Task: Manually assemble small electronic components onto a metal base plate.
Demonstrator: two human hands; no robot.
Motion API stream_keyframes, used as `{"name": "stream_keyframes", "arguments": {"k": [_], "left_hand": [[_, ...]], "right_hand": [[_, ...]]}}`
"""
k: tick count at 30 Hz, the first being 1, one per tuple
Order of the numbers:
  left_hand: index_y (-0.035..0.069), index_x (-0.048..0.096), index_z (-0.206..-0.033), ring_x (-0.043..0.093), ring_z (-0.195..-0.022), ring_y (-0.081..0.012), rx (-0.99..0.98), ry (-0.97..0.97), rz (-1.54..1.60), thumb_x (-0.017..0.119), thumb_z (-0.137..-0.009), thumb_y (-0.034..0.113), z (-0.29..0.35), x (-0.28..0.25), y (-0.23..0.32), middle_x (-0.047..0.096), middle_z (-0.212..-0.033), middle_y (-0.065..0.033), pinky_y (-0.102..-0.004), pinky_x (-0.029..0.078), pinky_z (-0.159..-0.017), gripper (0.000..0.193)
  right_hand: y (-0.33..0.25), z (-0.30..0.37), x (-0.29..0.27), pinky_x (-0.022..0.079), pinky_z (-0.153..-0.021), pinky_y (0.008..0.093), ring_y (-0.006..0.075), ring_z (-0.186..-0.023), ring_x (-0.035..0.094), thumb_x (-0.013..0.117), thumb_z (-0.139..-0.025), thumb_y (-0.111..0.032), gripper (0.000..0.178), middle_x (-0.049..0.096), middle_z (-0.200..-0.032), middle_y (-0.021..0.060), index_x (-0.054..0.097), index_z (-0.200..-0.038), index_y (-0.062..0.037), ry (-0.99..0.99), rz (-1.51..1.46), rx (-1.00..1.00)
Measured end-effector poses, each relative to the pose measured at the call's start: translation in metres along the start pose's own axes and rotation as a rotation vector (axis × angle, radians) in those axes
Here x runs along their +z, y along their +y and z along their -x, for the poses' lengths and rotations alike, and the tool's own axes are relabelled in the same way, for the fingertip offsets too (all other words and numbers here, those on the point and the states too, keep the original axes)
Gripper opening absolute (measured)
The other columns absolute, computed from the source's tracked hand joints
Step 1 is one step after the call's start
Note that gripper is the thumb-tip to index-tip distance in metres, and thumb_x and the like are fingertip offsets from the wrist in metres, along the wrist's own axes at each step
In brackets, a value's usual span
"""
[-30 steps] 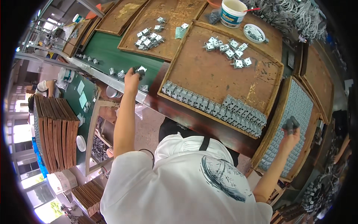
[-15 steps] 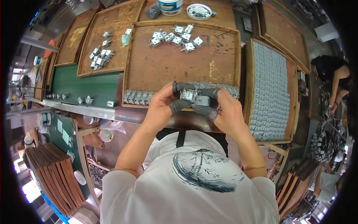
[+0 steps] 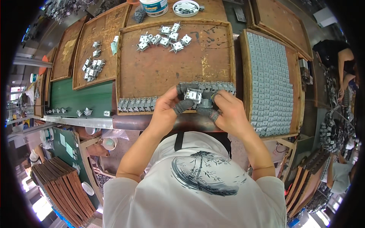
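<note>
While the left hand (image 3: 166, 109) pinches a silver metal-framed component (image 3: 193, 95), the right hand (image 3: 232, 113) grips a gray block (image 3: 205, 103) just beside it. Beneath the grip is a wooden tray (image 3: 171, 72); loose silver components (image 3: 165, 41) lie beyond.

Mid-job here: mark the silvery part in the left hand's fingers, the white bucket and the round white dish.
Silvery part (image 3: 193, 95), head view: bright upper face.
White bucket (image 3: 154, 8), head view: labelled side wall.
Round white dish (image 3: 186, 15), head view: near rim.
</note>
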State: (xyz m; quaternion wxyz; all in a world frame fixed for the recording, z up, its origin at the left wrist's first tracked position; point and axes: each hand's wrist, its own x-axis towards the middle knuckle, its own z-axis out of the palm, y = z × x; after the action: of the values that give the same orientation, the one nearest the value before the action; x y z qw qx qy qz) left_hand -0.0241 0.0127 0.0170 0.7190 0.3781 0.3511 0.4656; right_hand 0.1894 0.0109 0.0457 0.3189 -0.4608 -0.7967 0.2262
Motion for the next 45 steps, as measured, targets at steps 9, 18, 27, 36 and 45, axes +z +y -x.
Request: {"name": "stream_keyframes", "arguments": {"k": [9, 18, 27, 36, 45], "left_hand": [[-0.001, 0.06, -0.121, 0.057, -0.107, -0.0145, 0.035, -0.077, -0.171, 0.062, -0.088, -0.005, -0.009, 0.016, 0.003, 0.058, -0.116, -0.004, -0.0287, 0.046, -0.094, 0.033], [-0.002, 0.059, -0.12, 0.055, -0.107, -0.0154, 0.026, -0.081, -0.259, 0.056, -0.086, -0.011, -0.013, 0.021, -0.011, 0.054, -0.111, -0.0041, -0.0279, 0.046, -0.093, 0.036], [-0.002, 0.053, -0.124, 0.053, -0.103, -0.0346, 0.176, 0.043, -0.91, 0.06, -0.07, -0.008, -0.018, 0.03, -0.028, 0.049, -0.113, -0.0185, -0.0364, 0.046, -0.086, 0.055], [-0.004, 0.058, -0.109, 0.057, -0.093, -0.0426, 0.59, -0.054, -1.107, 0.077, -0.058, 0.011, -0.036, 0.035, -0.043, 0.057, -0.105, -0.0239, -0.0456, 0.05, -0.079, 0.057], [-0.002, 0.061, -0.103, 0.057, -0.098, -0.0439, 0.498, -0.249, -1.201, 0.078, -0.057, 0.017, -0.054, 0.04, -0.046, 0.056, -0.109, -0.0259, -0.0471, 0.05, -0.082, 0.052]], "right_hand": [[0.003, 0.003, -0.012, 0.048, -0.058, 0.0378, 0.0319, -0.068, 0.058, 0.074, -0.066, -0.002, 0.022, 0.056, -0.078, 0.012, 0.057, -0.081, 0.001, 0.077, -0.016, 0.09], [0.02, 0.008, -0.008, 0.048, -0.059, 0.041, 0.0337, -0.07, 0.058, 0.073, -0.063, -0.002, 0.025, 0.055, -0.079, 0.0122, 0.057, -0.082, 0.0011, 0.015, 0.005, 0.037], [0.029, 0.009, 0.03, 0.049, -0.061, 0.042, 0.0349, -0.072, 0.059, 0.069, -0.065, 0.0, 0.021, 0.056, -0.082, 0.0136, 0.059, -0.083, 0.0007, 0.224, 0.131, 0.067], [0.052, 0.015, 0.008, 0.048, -0.069, 0.0298, 0.0166, -0.082, 0.061, 0.08, -0.075, -0.026, 0.041, 0.065, -0.101, 0.0093, 0.062, -0.102, -0.0011, -0.075, -0.53, 0.452], [0.076, 0.03, -0.004, 0.047, -0.076, 0.0426, 0.0388, -0.085, 0.059, 0.073, -0.077, -0.027, 0.039, 0.06, -0.092, 0.0215, 0.057, -0.095, 0.0028, -0.077, -0.461, 0.353]]}}
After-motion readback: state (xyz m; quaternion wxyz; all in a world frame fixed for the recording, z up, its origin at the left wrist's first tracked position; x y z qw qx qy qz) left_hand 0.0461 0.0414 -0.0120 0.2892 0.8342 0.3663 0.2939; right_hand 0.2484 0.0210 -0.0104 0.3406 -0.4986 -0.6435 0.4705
